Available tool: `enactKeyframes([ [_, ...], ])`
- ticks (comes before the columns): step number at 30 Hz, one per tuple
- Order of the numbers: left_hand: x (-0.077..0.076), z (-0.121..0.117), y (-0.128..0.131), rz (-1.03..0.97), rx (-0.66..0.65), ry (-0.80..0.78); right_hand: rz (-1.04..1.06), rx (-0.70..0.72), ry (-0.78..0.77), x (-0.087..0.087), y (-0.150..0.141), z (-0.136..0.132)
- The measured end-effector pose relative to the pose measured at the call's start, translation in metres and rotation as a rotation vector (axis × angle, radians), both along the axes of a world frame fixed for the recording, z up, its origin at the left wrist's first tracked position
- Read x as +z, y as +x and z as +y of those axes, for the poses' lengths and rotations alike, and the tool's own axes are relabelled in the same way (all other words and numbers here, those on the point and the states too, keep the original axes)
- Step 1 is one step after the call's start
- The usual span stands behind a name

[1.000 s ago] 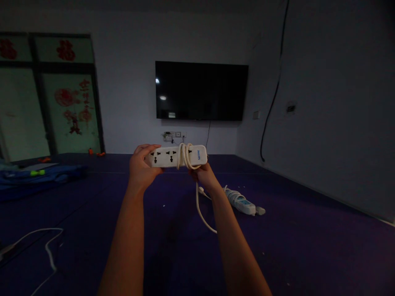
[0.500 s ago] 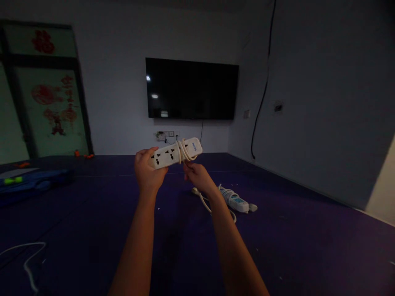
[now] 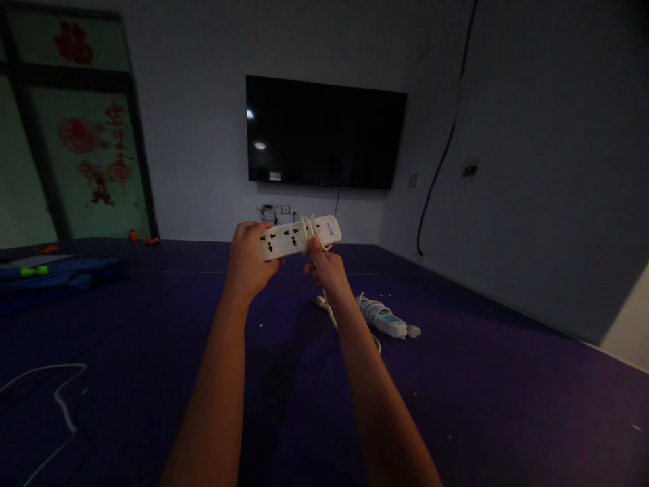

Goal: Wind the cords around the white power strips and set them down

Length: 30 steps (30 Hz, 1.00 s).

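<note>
A white power strip (image 3: pixel 282 239) is held up in front of me, its right end tilted upward. My left hand (image 3: pixel 252 257) wraps round the strip's left end, thumb below and fingers above. Near the right end, a few turns of cream power cord (image 3: pixel 307 234) circle the strip. My right hand (image 3: pixel 327 268) is closed on that cord at the strip's lower edge, thumb against the turns. From there the cord hangs behind my right forearm, and its plug (image 3: pixel 320 302) shows lower down.
A second power strip (image 3: pixel 389 322), wound with its own white cord, lies on the purple floor (image 3: pixel 299 406) to the right. At lower left lies a loose white cable (image 3: pixel 63 399). Blue cloth (image 3: pixel 76 272) is at far left. A television (image 3: pixel 324 135) hangs on the wall.
The strip has gone from nearly level to tilted, right end up. My right hand has shifted from under its right end to the cord turns. The view has turned a little.
</note>
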<state>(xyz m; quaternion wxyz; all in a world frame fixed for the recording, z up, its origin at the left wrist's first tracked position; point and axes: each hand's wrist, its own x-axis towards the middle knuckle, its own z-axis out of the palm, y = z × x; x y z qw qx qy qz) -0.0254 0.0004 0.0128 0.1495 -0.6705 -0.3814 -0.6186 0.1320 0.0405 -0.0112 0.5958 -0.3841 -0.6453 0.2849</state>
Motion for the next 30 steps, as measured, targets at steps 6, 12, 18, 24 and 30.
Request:
enactKeyframes([
  [6, 0.001, 0.001, 0.002, 0.014, -0.09, 0.04, 0.067, -0.045, 0.008, 0.007, 0.007, -0.008],
  [12, 0.004, -0.003, 0.004, 0.051, -0.096, 0.092, 0.078, -0.049, 0.06, 0.01, 0.007, -0.013],
  [18, 0.004, -0.003, 0.003, -0.01, -0.13, 0.08, 0.088, -0.032, 0.063, 0.012, 0.006, -0.016],
  [24, 0.003, -0.003, 0.0, -0.108, -0.273, -0.01, 0.049, 0.012, 0.082, 0.013, 0.008, -0.019],
  [30, 0.004, -0.005, 0.003, -0.09, -0.215, 0.028, 0.019, 0.061, 0.008, 0.014, 0.01, -0.021],
])
